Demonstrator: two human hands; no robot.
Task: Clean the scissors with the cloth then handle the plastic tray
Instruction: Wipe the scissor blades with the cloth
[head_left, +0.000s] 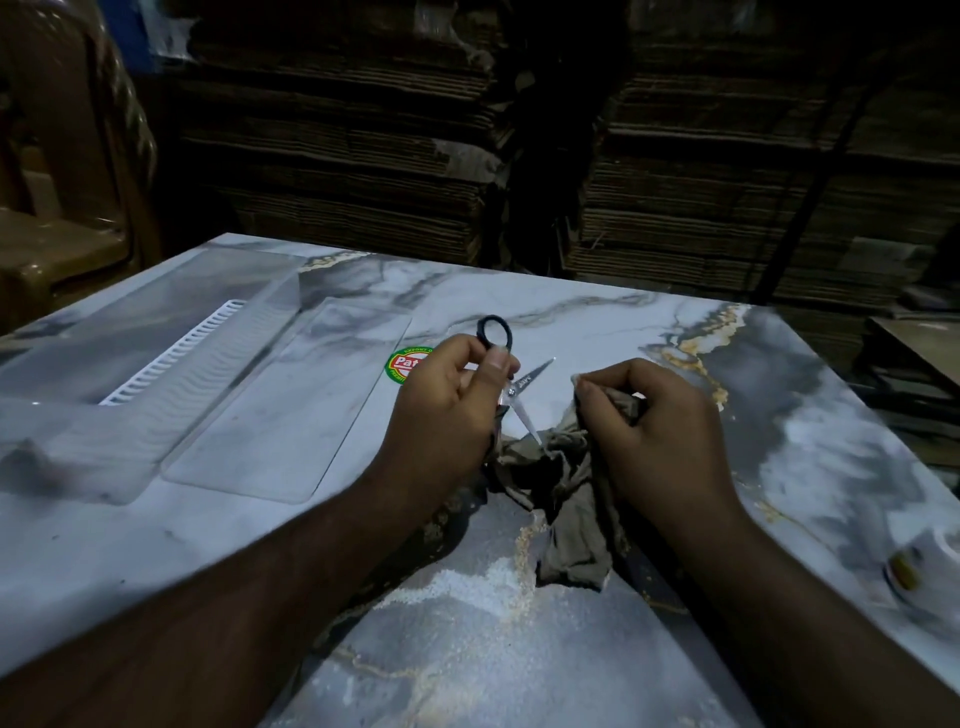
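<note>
I saw a small pair of scissors held up just above the middle of a marble-patterned table. Their black finger loop stood at the top and their two silver blades were spread apart, one pointing up to the right, the other pointing down toward the cloth. The left hand gripped the scissors around the handles, its fingers curled and its thumb pressed along the shank near the pivot. The lower blade tip touched, or nearly touched, a crumpled grey-brown cloth; I could not tell which. The cloth lay bunched on the table between the two wrists and trailed toward me. The right hand pinched a fold of the cloth's upper edge, with its fingers curled around the fabric, just to the right of the blades and not touching them.

To the left of the hands lay a clear plastic tray, flat on the table, with a white ribbed strip running diagonally inside it. A flat clear plastic sheet rested beside it, nearer the left hand. A round green and red sticker showed on the table just behind the left hand's knuckles, partly hidden. Beyond the far edge of the table stood dim stacks of flattened cardboard. At the far left I made out a brown plastic chair.
</note>
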